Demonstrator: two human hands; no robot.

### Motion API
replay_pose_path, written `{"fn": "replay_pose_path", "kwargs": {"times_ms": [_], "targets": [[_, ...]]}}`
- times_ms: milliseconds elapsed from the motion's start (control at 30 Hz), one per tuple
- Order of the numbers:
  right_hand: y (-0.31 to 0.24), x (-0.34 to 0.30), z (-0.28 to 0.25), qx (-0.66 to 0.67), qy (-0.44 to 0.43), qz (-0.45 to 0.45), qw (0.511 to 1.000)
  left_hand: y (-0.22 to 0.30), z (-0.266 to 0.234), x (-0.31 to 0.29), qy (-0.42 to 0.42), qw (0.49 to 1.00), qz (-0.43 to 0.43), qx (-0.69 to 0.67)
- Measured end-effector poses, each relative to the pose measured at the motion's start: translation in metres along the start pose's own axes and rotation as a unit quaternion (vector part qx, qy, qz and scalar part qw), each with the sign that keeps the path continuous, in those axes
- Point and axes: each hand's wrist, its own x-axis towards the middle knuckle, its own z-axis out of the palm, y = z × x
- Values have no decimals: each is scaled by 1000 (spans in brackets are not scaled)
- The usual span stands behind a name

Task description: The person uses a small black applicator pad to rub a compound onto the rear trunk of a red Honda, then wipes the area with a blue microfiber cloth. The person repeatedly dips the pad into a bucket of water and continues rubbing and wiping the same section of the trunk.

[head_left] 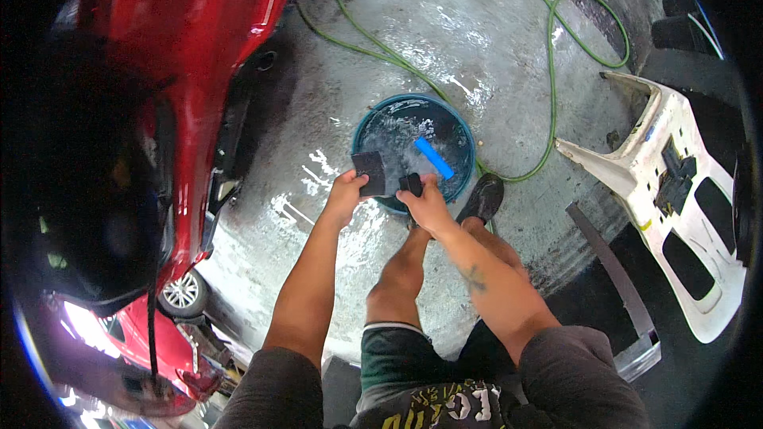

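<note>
Centre frame: left hand grips dark sheet, right hand grips block over bucket — wet floor, hose — slip risk.

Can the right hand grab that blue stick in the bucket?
Probably yes. The right hand is at the bucket's near rim, holding a small dark block, and the blue stick lies just past it with nothing between, though that hand is already full.

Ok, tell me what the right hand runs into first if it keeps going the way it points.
Most likely the teal bucket: the right hand, holding a small dark block, points over its near rim toward the water, though depth is hard to judge.
</note>
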Motion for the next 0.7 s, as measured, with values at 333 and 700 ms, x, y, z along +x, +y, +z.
{"fn": "replay_pose_path", "kwargs": {"times_ms": [333,700], "targets": [[-219,-131,-117,-232,-52,-431,870,119,18,-217,-229,968,42,-93],[-257,-151,-135,-253,-46,-459,850,143,35,-256,-281,952,57,-105]]}}
